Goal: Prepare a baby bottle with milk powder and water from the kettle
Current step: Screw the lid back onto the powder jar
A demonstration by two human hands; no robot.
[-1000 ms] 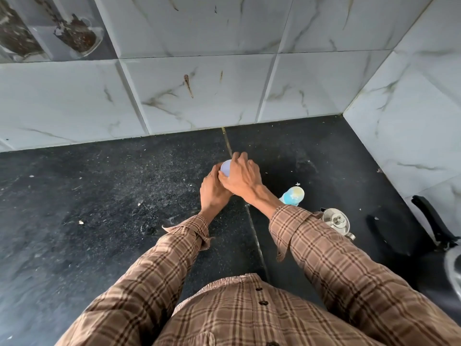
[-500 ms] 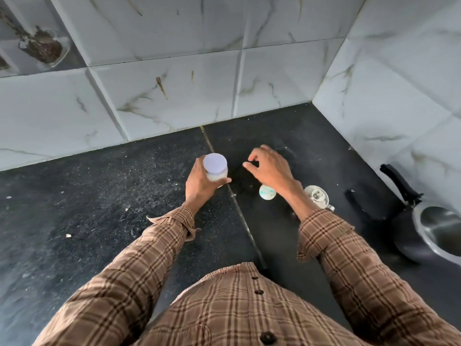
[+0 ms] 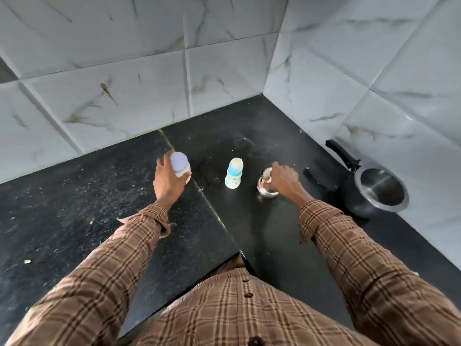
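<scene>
head view
left fingers (image 3: 185,176): curled round a small jar with a pale lilac lid (image 3: 180,163), the left hand (image 3: 167,181) gripping it from the side; the jar's base is hidden by the hand, so whether it stands on the table or is lifted cannot be told.
right fingers (image 3: 274,168): bent down onto the rim of a small steel kettle (image 3: 266,186), the right hand (image 3: 284,181) gripping its top edge; the kettle stands on the table.
baby bottle (image 3: 234,174): upright on the table, blue and white with a pale cap, free of both hands.
places from the baby bottle: the jar is to its left, near but apart; the kettle is to its right, near but apart; the bottle stands between the two hands.
black pan (image 3: 376,193): further right of the baby bottle, beyond the kettle, against the side wall, its steel inside facing up and its black handle pointing toward the corner of the wall.
table (image 3: 74,208): dark speckled stone with a pale seam running from the back wall past the jar toward the person; scattered light crumbs on its left part.
walls: white marble-look tiles behind and to the right of the baby bottle.
sleeves: brown checked shirt on both arms.
</scene>
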